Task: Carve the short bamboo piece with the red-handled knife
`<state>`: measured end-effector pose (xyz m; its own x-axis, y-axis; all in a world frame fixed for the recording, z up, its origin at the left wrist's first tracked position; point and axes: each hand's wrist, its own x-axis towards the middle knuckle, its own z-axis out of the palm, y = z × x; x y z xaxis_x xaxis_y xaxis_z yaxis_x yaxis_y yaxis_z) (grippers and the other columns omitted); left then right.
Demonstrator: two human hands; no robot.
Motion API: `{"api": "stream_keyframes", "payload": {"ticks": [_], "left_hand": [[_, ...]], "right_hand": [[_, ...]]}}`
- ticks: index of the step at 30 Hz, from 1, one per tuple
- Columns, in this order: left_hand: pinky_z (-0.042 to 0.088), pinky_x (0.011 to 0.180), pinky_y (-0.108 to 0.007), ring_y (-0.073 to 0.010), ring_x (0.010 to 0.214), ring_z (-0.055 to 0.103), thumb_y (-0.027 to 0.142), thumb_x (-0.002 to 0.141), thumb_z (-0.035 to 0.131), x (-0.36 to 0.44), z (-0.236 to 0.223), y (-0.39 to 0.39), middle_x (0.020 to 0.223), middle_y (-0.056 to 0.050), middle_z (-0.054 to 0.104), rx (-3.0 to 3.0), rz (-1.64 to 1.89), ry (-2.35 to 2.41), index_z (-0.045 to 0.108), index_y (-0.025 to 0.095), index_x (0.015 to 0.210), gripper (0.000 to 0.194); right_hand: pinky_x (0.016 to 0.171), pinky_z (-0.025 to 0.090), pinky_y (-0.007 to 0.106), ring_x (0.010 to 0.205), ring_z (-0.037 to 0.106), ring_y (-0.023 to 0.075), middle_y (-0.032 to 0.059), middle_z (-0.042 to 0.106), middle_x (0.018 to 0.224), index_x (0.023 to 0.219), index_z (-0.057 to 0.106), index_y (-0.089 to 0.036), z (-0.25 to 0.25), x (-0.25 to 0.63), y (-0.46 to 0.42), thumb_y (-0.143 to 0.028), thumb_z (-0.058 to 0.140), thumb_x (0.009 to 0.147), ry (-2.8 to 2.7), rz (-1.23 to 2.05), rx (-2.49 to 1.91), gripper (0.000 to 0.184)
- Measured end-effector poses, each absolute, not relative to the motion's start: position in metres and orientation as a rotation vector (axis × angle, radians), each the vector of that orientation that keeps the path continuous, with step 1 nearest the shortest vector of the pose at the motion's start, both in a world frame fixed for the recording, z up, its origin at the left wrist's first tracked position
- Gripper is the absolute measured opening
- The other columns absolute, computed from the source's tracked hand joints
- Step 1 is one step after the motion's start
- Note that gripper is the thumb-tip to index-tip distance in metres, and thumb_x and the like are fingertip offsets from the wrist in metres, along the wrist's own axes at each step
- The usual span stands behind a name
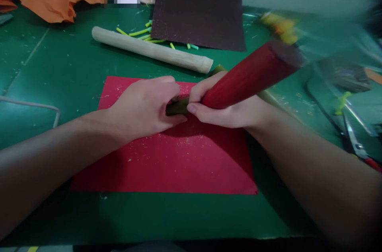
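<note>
One red rod (250, 79) in right hand (228, 117), one red sheet (185, 164).

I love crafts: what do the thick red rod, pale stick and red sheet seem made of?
Thick red rod: probably stained or painted wood, showing faint streaks. Pale stick: likely matte bamboo, with a joint-like ridge near one end. Red sheet: perhaps matte paper, thin and flat.
</note>
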<state>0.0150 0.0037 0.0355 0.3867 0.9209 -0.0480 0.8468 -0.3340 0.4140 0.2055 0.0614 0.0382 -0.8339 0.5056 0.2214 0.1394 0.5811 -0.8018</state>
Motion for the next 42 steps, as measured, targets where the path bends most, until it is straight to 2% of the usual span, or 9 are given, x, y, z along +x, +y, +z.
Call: {"api": "stream_keyframes", "payload": {"ticks": [5,9,13,21,26,30,36,42], "left_hand": [[0.032,0.056,-0.030,-0.0133,0.064,0.045,0.038,0.083,0.065,0.015,0.036,0.003,0.078,0.000,0.050,2.307,0.271,1.573,0.052,0.019,0.074,0.025],[0.033,0.057,-0.029,-0.0154,0.067,0.048,0.042,0.083,0.065,0.016,0.038,0.004,0.078,-0.002,0.051,2.369,0.237,1.557,0.055,0.019,0.077,0.026],[0.033,0.056,-0.030,-0.0164,0.066,0.050,0.042,0.084,0.063,0.016,0.040,0.005,0.079,-0.002,0.054,2.348,0.224,1.542,0.057,0.019,0.079,0.024],[0.033,0.057,-0.031,-0.0147,0.065,0.046,0.041,0.084,0.063,0.016,0.040,0.004,0.079,-0.002,0.052,2.299,0.232,1.559,0.046,0.020,0.070,0.031],[0.033,0.057,-0.031,-0.0153,0.066,0.047,0.038,0.082,0.064,0.015,0.037,0.004,0.078,-0.002,0.053,2.310,0.264,1.531,0.049,0.020,0.073,0.025],[0.034,0.058,-0.031,-0.0153,0.066,0.049,0.037,0.082,0.065,0.015,0.038,0.003,0.078,-0.002,0.053,2.293,0.265,1.532,0.052,0.020,0.074,0.023],[0.033,0.056,-0.030,-0.0159,0.067,0.048,0.043,0.084,0.063,0.017,0.040,0.005,0.081,-0.004,0.054,2.350,0.190,1.567,0.053,0.019,0.075,0.028],[0.034,0.056,-0.029,-0.0155,0.066,0.050,0.044,0.085,0.063,0.016,0.040,0.005,0.081,-0.003,0.055,2.349,0.206,1.551,0.060,0.020,0.082,0.024]], "right_hand": [[0.056,0.045,0.021,0.058,0.051,0.0071,-0.0048,0.053,0.057,0.062,0.057,-0.018,0.034,0.204,0.061,-0.015,0.064,0.078,-2.218,1.186,-0.611,0.018],[0.056,0.045,0.023,0.059,0.052,0.0086,-0.0015,0.057,0.062,0.063,0.059,-0.019,0.031,0.203,0.061,-0.019,0.066,0.079,-1.943,1.141,-0.717,0.017],[0.052,0.041,0.023,0.056,0.050,0.0084,-0.0020,0.056,0.059,0.062,0.059,-0.018,0.036,0.205,0.061,-0.018,0.066,0.076,-2.067,1.204,-0.740,0.016],[0.052,0.037,0.021,0.054,0.045,0.0072,-0.0067,0.044,0.052,0.063,0.057,-0.019,0.041,0.208,0.065,-0.018,0.062,0.079,-2.348,1.265,-0.594,0.017],[0.050,0.037,0.019,0.053,0.046,0.0055,-0.0067,0.048,0.053,0.064,0.059,-0.018,0.041,0.207,0.065,-0.016,0.063,0.078,-2.362,1.213,-0.560,0.014],[0.053,0.040,0.018,0.055,0.047,0.0052,-0.0069,0.046,0.053,0.061,0.056,-0.017,0.041,0.206,0.063,-0.014,0.061,0.078,-2.365,1.226,-0.553,0.019],[0.055,0.044,0.024,0.059,0.052,0.0093,-0.0022,0.056,0.062,0.064,0.057,-0.021,0.034,0.204,0.059,-0.018,0.065,0.080,-2.065,1.141,-0.726,0.018],[0.055,0.044,0.027,0.059,0.051,0.0110,-0.0004,0.056,0.061,0.061,0.057,-0.021,0.035,0.205,0.059,-0.016,0.066,0.078,-2.061,1.152,-0.757,0.019]]}}
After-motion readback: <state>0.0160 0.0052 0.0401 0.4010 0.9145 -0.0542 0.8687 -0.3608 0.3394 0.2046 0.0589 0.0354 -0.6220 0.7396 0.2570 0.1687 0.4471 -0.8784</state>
